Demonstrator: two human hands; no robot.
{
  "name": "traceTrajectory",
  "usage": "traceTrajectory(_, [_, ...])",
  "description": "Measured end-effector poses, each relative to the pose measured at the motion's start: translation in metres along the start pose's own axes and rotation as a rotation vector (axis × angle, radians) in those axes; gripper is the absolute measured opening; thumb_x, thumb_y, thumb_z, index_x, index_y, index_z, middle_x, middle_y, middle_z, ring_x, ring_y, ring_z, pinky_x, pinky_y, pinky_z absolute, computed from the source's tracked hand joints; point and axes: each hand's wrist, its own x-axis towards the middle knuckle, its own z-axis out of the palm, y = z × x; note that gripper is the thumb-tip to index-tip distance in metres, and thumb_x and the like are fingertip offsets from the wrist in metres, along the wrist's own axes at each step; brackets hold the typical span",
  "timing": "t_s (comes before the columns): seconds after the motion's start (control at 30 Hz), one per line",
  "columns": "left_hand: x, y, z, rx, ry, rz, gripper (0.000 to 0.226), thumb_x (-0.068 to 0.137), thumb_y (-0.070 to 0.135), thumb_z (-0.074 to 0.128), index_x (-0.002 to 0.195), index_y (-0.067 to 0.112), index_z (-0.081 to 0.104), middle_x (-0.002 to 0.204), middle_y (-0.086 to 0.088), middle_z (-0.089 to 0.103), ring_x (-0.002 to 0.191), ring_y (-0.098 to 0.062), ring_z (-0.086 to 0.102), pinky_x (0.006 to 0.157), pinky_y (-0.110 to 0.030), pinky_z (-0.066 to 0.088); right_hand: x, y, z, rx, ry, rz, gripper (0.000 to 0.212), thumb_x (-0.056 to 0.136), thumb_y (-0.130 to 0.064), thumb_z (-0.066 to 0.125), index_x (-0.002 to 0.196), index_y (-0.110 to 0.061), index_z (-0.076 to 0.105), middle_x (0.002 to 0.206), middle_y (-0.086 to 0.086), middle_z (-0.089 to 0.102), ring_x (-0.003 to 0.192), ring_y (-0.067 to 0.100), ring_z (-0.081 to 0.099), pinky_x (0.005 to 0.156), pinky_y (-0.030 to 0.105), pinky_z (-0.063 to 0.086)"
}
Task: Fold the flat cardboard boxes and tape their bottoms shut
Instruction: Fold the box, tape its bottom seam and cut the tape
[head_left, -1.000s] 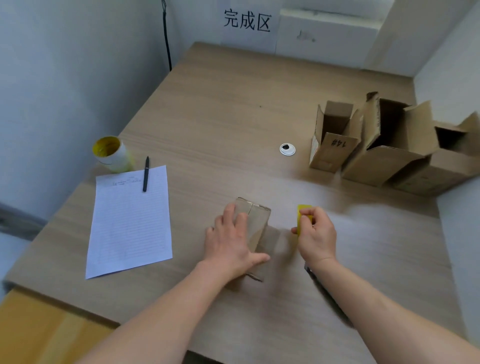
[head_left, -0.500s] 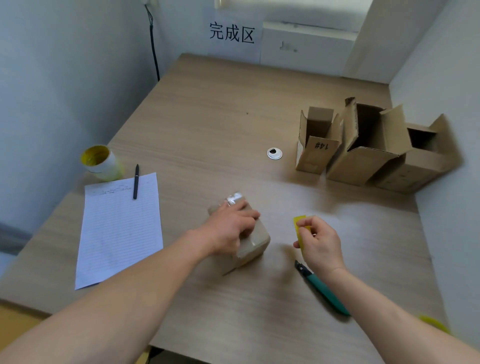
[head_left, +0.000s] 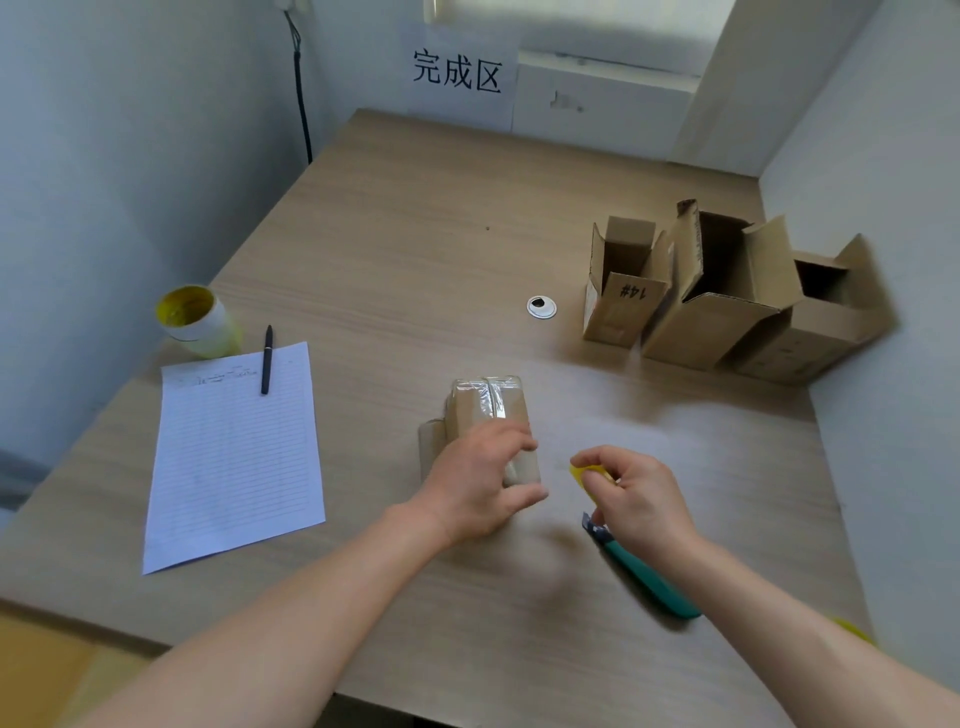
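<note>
A small brown cardboard box (head_left: 485, 410) lies on its side in the middle of the wooden table (head_left: 415, 249), its taped bottom with a shiny clear strip facing away from me. My left hand (head_left: 480, 480) grips the box's near end from above. To the right of the box, my right hand (head_left: 636, 499) pinches a small yellow scraper card (head_left: 589, 475). A teal utility knife (head_left: 649, 577) lies on the table under my right wrist. At the right, three folded boxes stand open-topped: a small one marked "14#" (head_left: 621, 301), a larger one (head_left: 719, 312) and another by the wall (head_left: 826, 332).
A lined sheet of paper (head_left: 234, 452) with a black pen (head_left: 267, 358) lies at the left, and a tape roll with a yellow core (head_left: 195, 319) stands behind it. A white cable grommet (head_left: 541, 306) sits mid-table. White walls enclose the table on three sides; a sign hangs at the back.
My left hand has turned the box so its taped bottom faces away. The right hand has kept the yellow card beside it. The knife has come into view.
</note>
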Motion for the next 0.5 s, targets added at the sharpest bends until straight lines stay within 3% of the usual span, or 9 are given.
traceTrajectory(0.1, [0.002,0.022,0.011,-0.171,0.048,-0.134,0.048,0.079,0.028,0.082,0.121,0.01,0.067,0.107,-0.002,0.068,0.094,-0.014,0.062,0.079,-0.02,0.045,-0.009,-0.004,-0.004,-0.007,-0.04,-0.008,0.019,0.09,-0.015,0.063,0.09,-0.033,0.072,0.069,0.0,0.067,0.051,0.019,0.067,0.065,0.039,0.059])
traceTrajectory(0.2, [0.001,0.036,0.019,-0.219,0.062,-0.189,0.034,0.082,0.025,0.079,0.113,0.012,0.072,0.094,0.002,0.067,0.082,-0.011,0.059,0.076,-0.022,0.047,-0.019,-0.011,-0.005,-0.011,-0.088,-0.017,0.021,0.089,-0.015,0.063,0.087,-0.032,0.074,0.066,0.002,0.065,0.051,0.02,0.066,0.062,0.042,0.059])
traceTrajectory(0.33, [-0.009,0.048,0.025,-0.164,0.122,-0.157,0.01,0.085,0.021,0.073,0.091,0.015,0.078,0.084,-0.001,0.071,0.08,-0.015,0.061,0.072,-0.027,0.046,-0.032,-0.014,-0.009,-0.074,-0.139,-0.028,0.025,0.087,-0.018,0.059,0.083,-0.038,0.073,0.063,0.003,0.064,0.049,0.015,0.063,0.059,0.041,0.055])
traceTrajectory(0.5, [-0.032,0.049,0.038,-0.101,0.179,-0.079,0.014,0.083,0.027,0.062,0.075,0.017,0.068,0.075,0.004,0.063,0.072,-0.015,0.056,0.063,-0.026,0.04,-0.052,-0.016,-0.011,-0.059,-0.191,-0.018,0.029,0.09,-0.018,0.06,0.087,-0.043,0.072,0.063,-0.001,0.064,0.051,0.015,0.065,0.059,0.037,0.054])
